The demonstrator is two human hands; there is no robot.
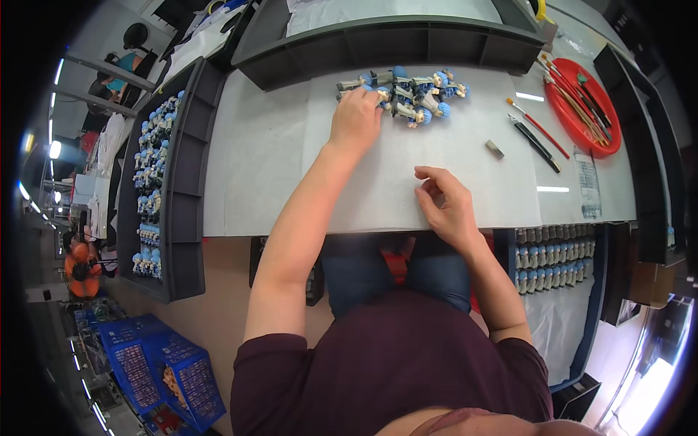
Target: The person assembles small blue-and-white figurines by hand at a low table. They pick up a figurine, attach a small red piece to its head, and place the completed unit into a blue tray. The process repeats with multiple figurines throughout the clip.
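Note:
A loose pile of small painted figurines (423, 86) with blue hair and grey-and-white bodies lies on the white sheet at the far middle of the table. My left hand (355, 120) reaches to the left side of this pile, its fingers bent around a figurine (383, 95) there; the hand partly covers it. Nearer to me, my right hand (447, 206) hovers over the table's front part. Its fingers are curled, with a gap between thumb and index finger, and nothing shows between them.
A grey crate (385, 45) stands behind the pile. Figurines fill a crate (187, 182) at left and a lined tray (556, 309) below right. A red dish (614, 134) holds brushes; a brush (542, 131), black craft knife (538, 149) and small block (494, 149) lie nearby.

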